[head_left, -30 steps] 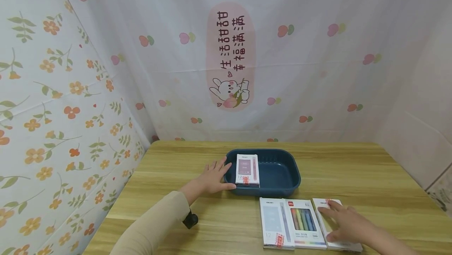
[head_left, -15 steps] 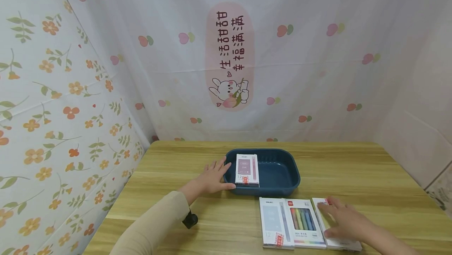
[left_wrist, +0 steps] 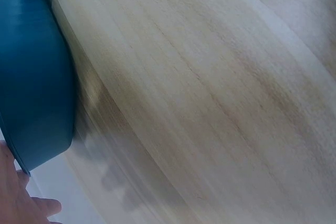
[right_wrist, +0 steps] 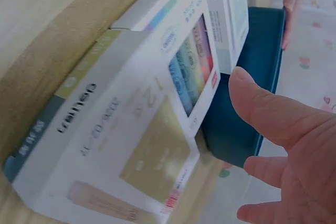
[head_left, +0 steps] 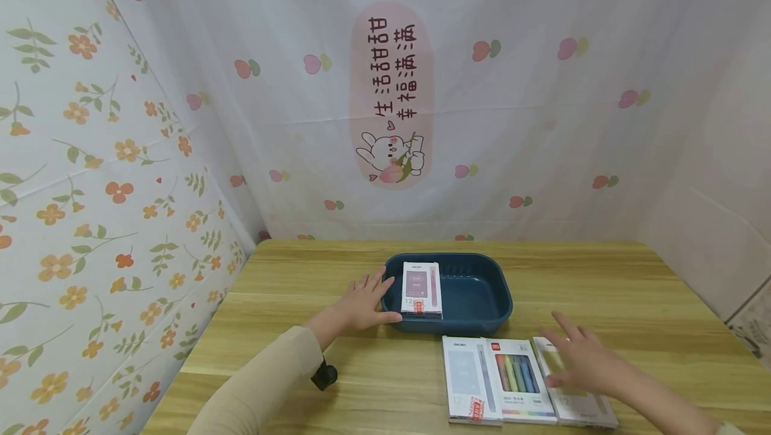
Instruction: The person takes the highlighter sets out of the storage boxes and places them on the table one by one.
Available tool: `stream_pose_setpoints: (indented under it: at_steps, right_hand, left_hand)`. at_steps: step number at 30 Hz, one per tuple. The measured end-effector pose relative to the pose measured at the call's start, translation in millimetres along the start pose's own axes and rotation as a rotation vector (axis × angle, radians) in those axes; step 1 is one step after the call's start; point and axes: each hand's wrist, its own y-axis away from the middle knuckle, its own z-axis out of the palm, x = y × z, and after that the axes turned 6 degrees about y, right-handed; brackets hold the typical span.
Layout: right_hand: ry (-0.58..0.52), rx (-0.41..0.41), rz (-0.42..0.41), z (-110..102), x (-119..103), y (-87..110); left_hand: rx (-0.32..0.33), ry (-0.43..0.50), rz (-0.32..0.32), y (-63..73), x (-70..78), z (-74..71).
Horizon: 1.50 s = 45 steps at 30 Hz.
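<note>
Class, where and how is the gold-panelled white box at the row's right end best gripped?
Grip the gold-panelled box by its right long edge, coming from the right; probably tip it up, then pinch top and bottom. The box lies flat on the table, its left side close beside the box of coloured sticks, its right side free.

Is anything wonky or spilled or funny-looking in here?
Yes, the rabbit on the wall cloth looks tipped sideways: its ears point left instead of up. I see nothing spilled; the three boxes by the blue tray lie side by side.
</note>
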Motion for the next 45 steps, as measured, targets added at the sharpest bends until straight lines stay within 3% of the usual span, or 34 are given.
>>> stream_pose_setpoints:
  at_steps: [13, 20, 31, 36, 45]
  right_hand:
    - [-0.005, 0.103, -0.017, -17, -9, -16.5]
    - [0.033, 0.221, -0.077, -23, -20, -32.9]
    - [0.054, 0.299, -0.146, -15, -22, -61.1]
    - [0.047, 0.312, -0.126, -9, -21, -73.2]
    - [-0.010, 0.252, -0.039, 11, -18, -96.3]
  left_hand:
    - [0.000, -0.003, 0.006, -0.4, -1.0, 0.4]
    - [-0.002, -0.002, 0.003, -1.2, -3.6, 1.9]
    - [-0.008, 0.007, 0.014, -0.2, -3.0, 0.5]
    - [-0.009, 0.011, 0.010, 0.2, -1.5, -0.3]
    - [-0.011, -0.006, 0.004, -0.9, -3.1, 0.9]
